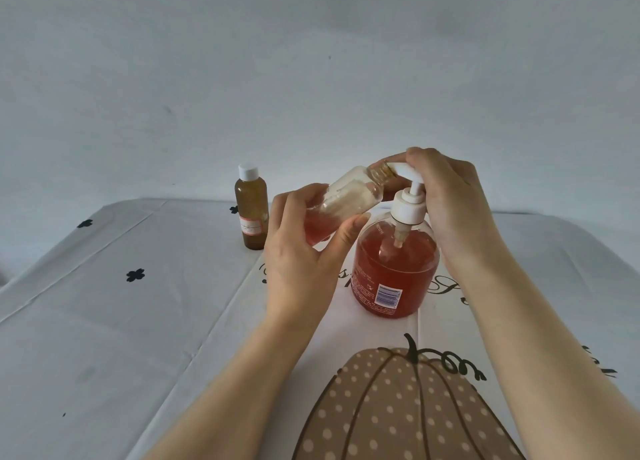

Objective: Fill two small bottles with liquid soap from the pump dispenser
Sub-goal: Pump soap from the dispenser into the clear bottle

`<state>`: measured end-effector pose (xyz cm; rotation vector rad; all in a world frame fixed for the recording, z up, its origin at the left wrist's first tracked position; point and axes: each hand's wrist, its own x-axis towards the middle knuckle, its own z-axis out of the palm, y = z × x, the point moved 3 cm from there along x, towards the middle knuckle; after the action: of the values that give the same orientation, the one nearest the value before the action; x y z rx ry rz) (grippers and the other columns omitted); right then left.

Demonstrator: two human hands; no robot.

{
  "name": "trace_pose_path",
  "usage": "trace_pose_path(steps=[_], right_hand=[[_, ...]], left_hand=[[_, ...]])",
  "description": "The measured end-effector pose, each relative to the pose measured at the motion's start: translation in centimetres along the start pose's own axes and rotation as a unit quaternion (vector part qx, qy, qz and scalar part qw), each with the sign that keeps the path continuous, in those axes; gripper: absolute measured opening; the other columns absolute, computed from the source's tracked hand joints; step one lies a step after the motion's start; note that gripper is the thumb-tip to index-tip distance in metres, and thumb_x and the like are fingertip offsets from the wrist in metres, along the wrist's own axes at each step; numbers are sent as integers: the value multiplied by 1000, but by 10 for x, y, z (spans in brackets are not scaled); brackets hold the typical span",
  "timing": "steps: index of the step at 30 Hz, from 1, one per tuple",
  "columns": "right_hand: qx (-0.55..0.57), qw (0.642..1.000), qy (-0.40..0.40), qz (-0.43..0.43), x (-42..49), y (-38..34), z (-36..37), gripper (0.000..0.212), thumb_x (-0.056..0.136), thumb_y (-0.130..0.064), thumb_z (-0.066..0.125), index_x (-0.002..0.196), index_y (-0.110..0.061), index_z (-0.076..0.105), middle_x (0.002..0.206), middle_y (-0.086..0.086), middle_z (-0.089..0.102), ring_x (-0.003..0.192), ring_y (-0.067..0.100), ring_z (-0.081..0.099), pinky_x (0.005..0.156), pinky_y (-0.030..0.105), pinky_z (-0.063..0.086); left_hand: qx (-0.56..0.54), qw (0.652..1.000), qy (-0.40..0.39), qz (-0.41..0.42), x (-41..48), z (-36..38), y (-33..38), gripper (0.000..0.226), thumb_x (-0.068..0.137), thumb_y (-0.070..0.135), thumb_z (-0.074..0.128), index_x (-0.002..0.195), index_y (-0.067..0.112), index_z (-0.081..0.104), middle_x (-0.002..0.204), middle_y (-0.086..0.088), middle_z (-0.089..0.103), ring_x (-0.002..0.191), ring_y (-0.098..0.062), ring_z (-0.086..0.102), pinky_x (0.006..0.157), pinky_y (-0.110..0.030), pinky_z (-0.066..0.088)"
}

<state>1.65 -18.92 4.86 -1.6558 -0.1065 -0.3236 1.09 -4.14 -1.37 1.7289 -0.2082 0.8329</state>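
A clear pump dispenser (394,269) holding orange-red soap stands on the table in the middle. My right hand (446,203) lies over its white pump head, fingers curled round the top. My left hand (301,237) grips a small clear bottle (349,196), tilted, with its open threaded neck against the pump nozzle. Red soap sits in the lower end of that bottle. A second small bottle (251,213), amber with a white cap and a label, stands upright to the left, apart from both hands.
A white cloth (104,321) with black flower marks and a dotted brown pumpkin print (398,411) covers the table. A plain pale wall rises behind the far table edge.
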Motion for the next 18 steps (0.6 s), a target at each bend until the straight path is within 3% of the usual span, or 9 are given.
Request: trace_pose_path(steps=[4,7,11,14,16,18], right_hand=[[-35,999,-4,3,2,7,-1,34,96,-18,45,79,3,66,49,7,57,45,27,50,48,29,44],[-62,998,0,-11,3,10,-1,41,90,-26,47,83,12,57,59,25,56,50,30,50,57,32,44],[-87,996,-1,-14,1,8,-1,39,94,-26,44,78,3,64,63,15,66,49,29,52,60,42,51],[-58,998,14,-11,1,3,-1,38,99,-29,47,80,-5,71,64,2,70,51,23,57,55,34,50],[-49,998,26,-19,3,1,-1,40,102,-35,47,86,-10,74,68,-2,73,64,15,67,65,31,53],[-40,999,25,-26,4,2,0,44,104,-44,45,92,-15,76,75,3,75,76,17,72,78,38,57]], left_hand=[[7,1000,-8,-1,-2,-1,-2,55,73,51,70,114,16,60,103,18,50,87,10,57,73,-4,44],[5,1000,-11,-6,-4,-2,-2,54,73,50,70,113,16,59,102,17,51,86,13,57,72,-2,43],[6,1000,-8,-9,-3,-2,-1,50,72,51,70,111,23,58,102,18,52,87,10,58,73,-3,44],[9,1000,0,-1,0,-2,1,53,74,48,71,114,15,60,102,15,52,86,11,57,71,-2,43],[10,1000,0,2,1,-1,3,52,75,47,72,114,14,60,104,12,53,86,11,56,71,-3,42],[9,1000,0,1,1,-1,2,52,75,48,72,115,16,60,106,13,53,87,7,57,72,-4,43]])
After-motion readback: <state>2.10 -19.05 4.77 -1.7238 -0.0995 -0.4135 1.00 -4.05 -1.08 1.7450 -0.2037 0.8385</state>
